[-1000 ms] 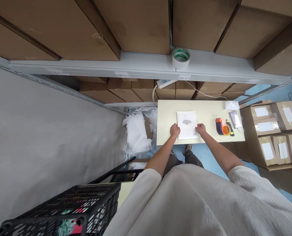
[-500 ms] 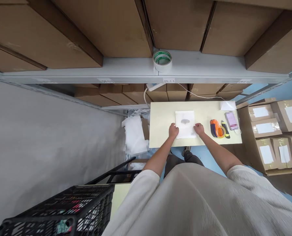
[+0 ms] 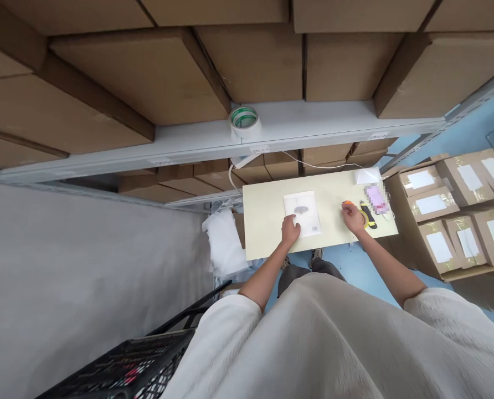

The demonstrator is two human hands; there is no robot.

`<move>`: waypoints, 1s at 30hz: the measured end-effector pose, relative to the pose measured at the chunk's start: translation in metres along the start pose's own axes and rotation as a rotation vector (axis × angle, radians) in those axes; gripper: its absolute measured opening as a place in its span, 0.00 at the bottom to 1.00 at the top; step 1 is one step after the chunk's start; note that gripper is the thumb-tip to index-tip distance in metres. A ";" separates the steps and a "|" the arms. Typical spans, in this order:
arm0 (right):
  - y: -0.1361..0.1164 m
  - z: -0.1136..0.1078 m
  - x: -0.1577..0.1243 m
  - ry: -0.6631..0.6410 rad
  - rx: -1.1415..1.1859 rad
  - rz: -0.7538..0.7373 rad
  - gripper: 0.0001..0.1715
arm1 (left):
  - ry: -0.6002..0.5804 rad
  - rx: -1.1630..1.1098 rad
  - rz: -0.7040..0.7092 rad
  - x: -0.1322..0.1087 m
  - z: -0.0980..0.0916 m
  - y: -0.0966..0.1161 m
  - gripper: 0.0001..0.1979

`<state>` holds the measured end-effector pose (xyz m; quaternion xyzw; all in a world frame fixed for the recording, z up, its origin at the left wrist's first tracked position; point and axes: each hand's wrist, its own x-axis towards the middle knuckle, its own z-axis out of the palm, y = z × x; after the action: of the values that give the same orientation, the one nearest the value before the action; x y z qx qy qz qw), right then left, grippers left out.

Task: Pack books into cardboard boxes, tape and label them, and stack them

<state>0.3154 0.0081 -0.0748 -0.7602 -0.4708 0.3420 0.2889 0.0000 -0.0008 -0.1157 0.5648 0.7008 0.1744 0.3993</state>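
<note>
- My left hand (image 3: 291,229) rests on the lower left part of a flat white packet (image 3: 310,208), fingers loosely bent and thumb spread away from them; I am pressing on it from above, not pinching its edge.
- The packet lies on the pale yellow tabletop (image 3: 259,216), left of its middle, slightly turned, with a dark oval mark near its centre and a small grey patch by its lower right corner.
- My right hand (image 3: 353,218) is over an orange tape dispenser (image 3: 347,203), fingers curled and covering most of it; I cannot tell whether they have closed on it.
- A ring of yellow tape (image 3: 366,220) shows just beside that hand.
- Right of the tape I have a black-and-yellow utility knife (image 3: 369,215), then a phone (image 3: 376,199), its screen blurred out.
- A white box (image 3: 367,175) sits at the table's far right corner.
- In front of me, a roll of tape (image 3: 247,130) stands on the grey shelf (image 3: 313,117), before a row of cardboard cartons (image 3: 255,66).
- To my right are stacked boxes with white labels (image 3: 442,227); to my left, white plastic sheets (image 3: 224,244) and a black crate (image 3: 147,366).
</note>
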 end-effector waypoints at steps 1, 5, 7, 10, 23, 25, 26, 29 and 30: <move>0.009 -0.020 0.002 0.059 -0.020 0.018 0.19 | -0.009 0.008 0.015 -0.002 0.003 0.005 0.24; 0.051 -0.086 0.004 0.117 -0.125 0.083 0.19 | -0.074 0.061 0.041 -0.006 0.017 0.024 0.22; 0.072 -0.103 0.003 0.060 -0.218 0.131 0.19 | -0.104 0.083 0.053 -0.007 0.026 0.034 0.21; 0.095 -0.111 0.000 -0.064 -0.369 0.136 0.23 | -0.141 0.108 0.053 -0.010 0.039 0.048 0.21; 0.118 -0.097 0.009 -0.225 -0.662 -0.050 0.14 | -0.196 0.116 0.034 -0.014 0.053 0.063 0.18; 0.117 -0.096 0.011 -0.229 -0.652 -0.040 0.13 | -0.202 0.114 0.032 -0.014 0.052 0.062 0.18; 0.117 -0.097 0.011 -0.227 -0.639 -0.033 0.13 | -0.204 0.115 0.033 -0.014 0.051 0.062 0.18; 0.116 -0.102 0.010 -0.197 -0.586 0.000 0.14 | -0.210 0.113 0.036 -0.016 0.051 0.060 0.17; 0.114 -0.105 0.009 -0.169 -0.561 0.011 0.15 | -0.212 0.108 0.037 -0.016 0.050 0.059 0.17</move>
<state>0.4604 -0.0409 -0.1013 -0.7817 -0.5654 0.2620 0.0253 0.0772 -0.0085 -0.1002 0.6137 0.6524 0.0833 0.4368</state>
